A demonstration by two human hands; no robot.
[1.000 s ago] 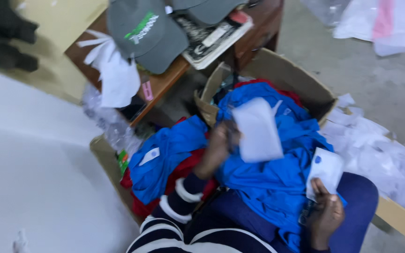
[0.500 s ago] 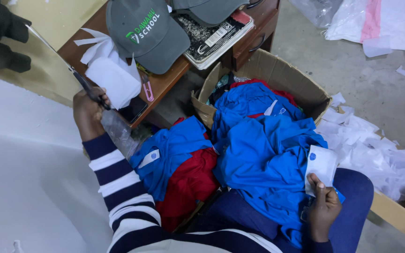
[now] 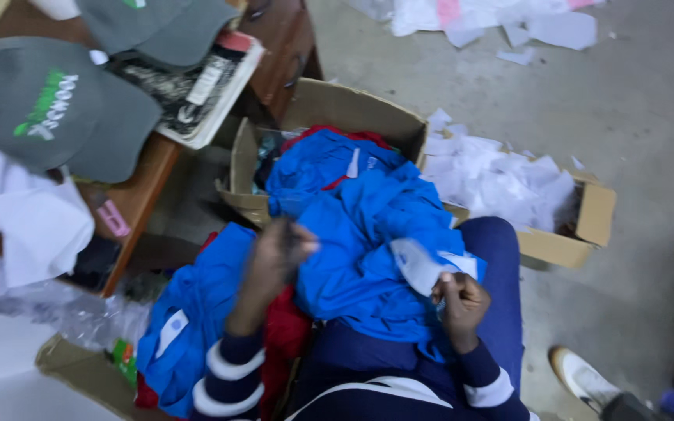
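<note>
We see right hand (image 3: 462, 300), lower centre-right of frame, fingers pinched together on white paper piece (image 3: 423, 265) lying against blue garment (image 3: 360, 249) heaped on lap at centre. Left hand (image 3: 278, 253), just left of centre, blurred over same garment; we cannot tell whether closed or apart. 2 grey caps (image 3: 56, 109) on wooden desk (image 3: 146, 183), upper left. Cardboard box (image 3: 337, 105) behind garment.
</note>
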